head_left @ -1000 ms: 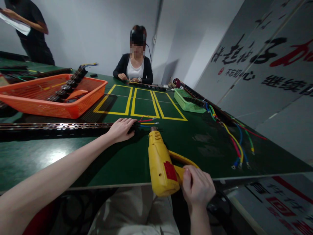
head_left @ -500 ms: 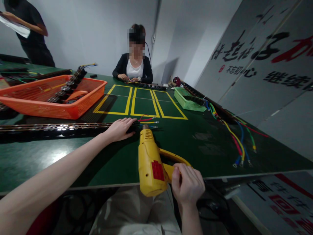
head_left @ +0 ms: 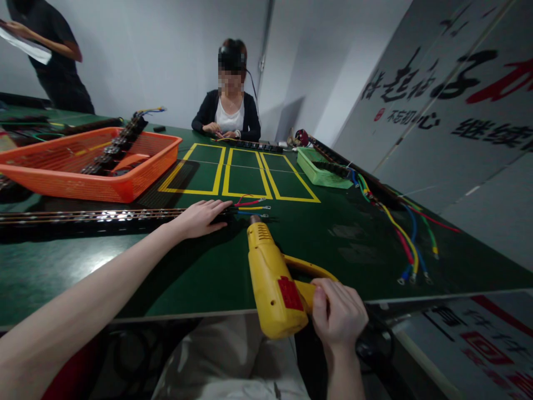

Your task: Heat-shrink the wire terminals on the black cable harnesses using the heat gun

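My right hand (head_left: 339,316) is closed round the handle of a yellow heat gun (head_left: 272,278) with a red label. Its nozzle points away from me at thin red, yellow and blue wires (head_left: 252,206) on the green table (head_left: 208,272). These wires stick out of the end of a long black strip (head_left: 95,218) that runs off to the left. My left hand (head_left: 200,218) lies flat, fingers stretched out, pressing on that strip's right end just beside the wires.
An orange basket (head_left: 89,161) with dark parts stands at the back left. Yellow taped rectangles (head_left: 241,178) mark the table's middle. A green tray (head_left: 320,169) and coloured cables (head_left: 406,239) lie to the right. A seated person (head_left: 229,111) works opposite; another stands at far left (head_left: 50,55).
The heat gun, which had swung left half a second ago, has come back right and slightly forward, nozzle close to the wires. My left hand has stayed on the strip.
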The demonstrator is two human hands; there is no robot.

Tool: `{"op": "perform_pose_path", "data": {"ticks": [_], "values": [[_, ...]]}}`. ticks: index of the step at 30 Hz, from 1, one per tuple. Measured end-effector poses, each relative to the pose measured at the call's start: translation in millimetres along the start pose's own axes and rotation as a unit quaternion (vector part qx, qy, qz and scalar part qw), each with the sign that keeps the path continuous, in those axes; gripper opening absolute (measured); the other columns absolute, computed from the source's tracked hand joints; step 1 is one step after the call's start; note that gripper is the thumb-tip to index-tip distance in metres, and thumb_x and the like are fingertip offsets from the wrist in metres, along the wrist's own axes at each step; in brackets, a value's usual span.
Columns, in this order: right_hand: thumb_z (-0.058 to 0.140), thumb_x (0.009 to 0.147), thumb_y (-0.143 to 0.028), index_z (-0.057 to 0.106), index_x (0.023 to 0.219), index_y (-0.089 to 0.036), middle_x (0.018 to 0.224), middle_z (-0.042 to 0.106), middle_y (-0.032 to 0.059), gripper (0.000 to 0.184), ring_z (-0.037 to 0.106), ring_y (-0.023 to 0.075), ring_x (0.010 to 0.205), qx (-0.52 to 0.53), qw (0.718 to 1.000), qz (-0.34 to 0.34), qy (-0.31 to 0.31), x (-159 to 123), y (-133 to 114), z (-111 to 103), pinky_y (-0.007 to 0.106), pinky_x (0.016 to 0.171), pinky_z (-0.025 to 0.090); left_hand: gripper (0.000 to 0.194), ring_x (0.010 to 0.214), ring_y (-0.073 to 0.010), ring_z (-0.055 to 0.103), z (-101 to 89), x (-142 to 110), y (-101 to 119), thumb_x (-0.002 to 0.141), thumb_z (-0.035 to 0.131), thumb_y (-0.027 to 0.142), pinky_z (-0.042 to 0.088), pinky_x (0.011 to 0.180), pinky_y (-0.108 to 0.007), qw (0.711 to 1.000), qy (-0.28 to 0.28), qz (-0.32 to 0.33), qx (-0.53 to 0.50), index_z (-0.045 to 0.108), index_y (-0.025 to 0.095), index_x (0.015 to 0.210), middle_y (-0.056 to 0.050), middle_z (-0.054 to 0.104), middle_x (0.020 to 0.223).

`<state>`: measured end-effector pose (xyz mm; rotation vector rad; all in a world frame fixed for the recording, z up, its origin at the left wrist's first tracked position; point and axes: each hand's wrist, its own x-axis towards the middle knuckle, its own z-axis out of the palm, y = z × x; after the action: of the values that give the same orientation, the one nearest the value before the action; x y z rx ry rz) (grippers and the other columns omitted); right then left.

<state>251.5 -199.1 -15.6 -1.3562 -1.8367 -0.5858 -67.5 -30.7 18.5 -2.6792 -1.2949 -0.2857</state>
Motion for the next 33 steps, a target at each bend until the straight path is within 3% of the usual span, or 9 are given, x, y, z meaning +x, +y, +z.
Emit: {"op": "perform_pose_path", "data": {"ticks": [10, 25, 33], "values": [[0.038, 0.092, -0.022, 0.059, 0.077, -0.019, 0.070, 0.066, 0.0009, 0.025, 0.058, 0.0128, 0.066, -0.030, 0.999, -0.002, 0.012, -2.1, 11.5, -5.2, 0.026, 0.066, 0.037, 0.055, 0.111, -0.0250, 0.055, 1.0, 0.1, 0.9, 0.094, 0.034, 0.042, 0.044, 0.093, -0.036, 1.000, 0.009, -0.007, -0.008, 0.030, 0.016, 0.142, -0.013, 0.053, 0.128], [0.039, 0.092, -0.025, 0.058, 0.078, -0.019, 0.069, 0.064, 0.0014, 0.024, 0.056, 0.0141, 0.066, -0.033, 0.999, 0.039, 0.017, -7.3, -23.1, 3.8, 0.028, 0.069, 0.036, 0.054, 0.110, -0.0246, 0.056, 2.2, 0.4, -0.2, 0.092, 0.037, 0.033, 0.046, 0.091, -0.036, 1.000, 0.008, -0.014, -0.011, 0.029, 0.019, 0.143, -0.012, 0.054, 0.128], [0.039, 0.092, -0.026, 0.059, 0.078, -0.019, 0.069, 0.064, 0.0014, 0.025, 0.056, 0.0142, 0.067, -0.013, 0.999, 0.037, 0.011, -5.5, -26.8, 5.9, 0.028, 0.069, 0.036, 0.057, 0.110, -0.0251, 0.056, 0.6, 1.4, -0.5, 0.086, 0.042, 0.030, 0.047, 0.091, -0.037, 0.999, 0.002, -0.021, -0.029, 0.032, 0.019, 0.141, -0.011, 0.055, 0.128]]}}
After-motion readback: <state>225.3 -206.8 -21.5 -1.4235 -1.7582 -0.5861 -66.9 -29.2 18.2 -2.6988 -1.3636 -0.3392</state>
